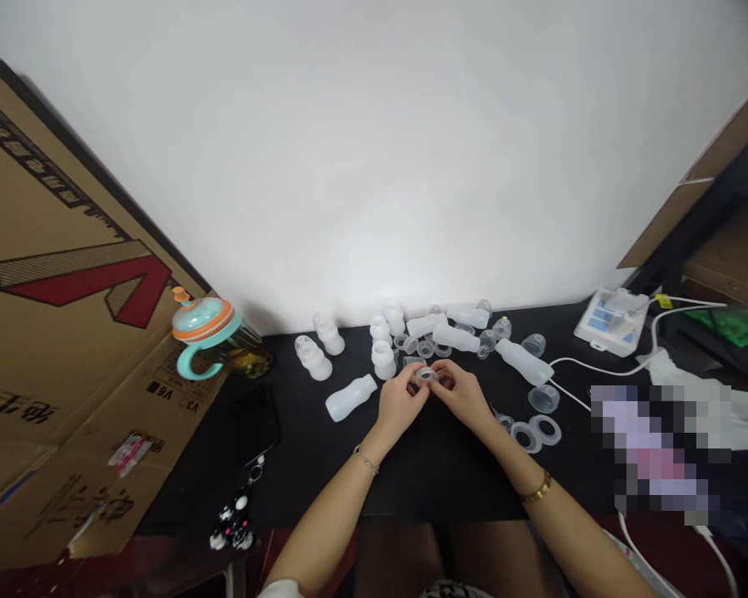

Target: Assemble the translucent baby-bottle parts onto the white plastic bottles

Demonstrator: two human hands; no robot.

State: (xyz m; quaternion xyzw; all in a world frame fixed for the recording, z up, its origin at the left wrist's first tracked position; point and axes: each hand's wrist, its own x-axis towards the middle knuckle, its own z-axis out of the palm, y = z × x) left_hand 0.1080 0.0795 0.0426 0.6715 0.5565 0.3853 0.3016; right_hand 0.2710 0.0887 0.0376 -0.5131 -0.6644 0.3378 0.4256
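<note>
Between my left hand and my right hand is a translucent bottle collar ring, pinched by the fingertips of both. Whether a teat sits inside it is too small to tell. Just left of my hands, an open white baby bottle stands upright and another bottle lies on its side. Beyond my fingers are loose clear rings and more bottles lying down, such as one bottle. Two bottles with tops fitted, one of them nearest the front, stand further left.
On the black table, a teal-handled drink jug and a phone are at left, beside a cardboard box. To the right lie flat rings, a clear cap, a white case and a white cable. A white wall borders the back.
</note>
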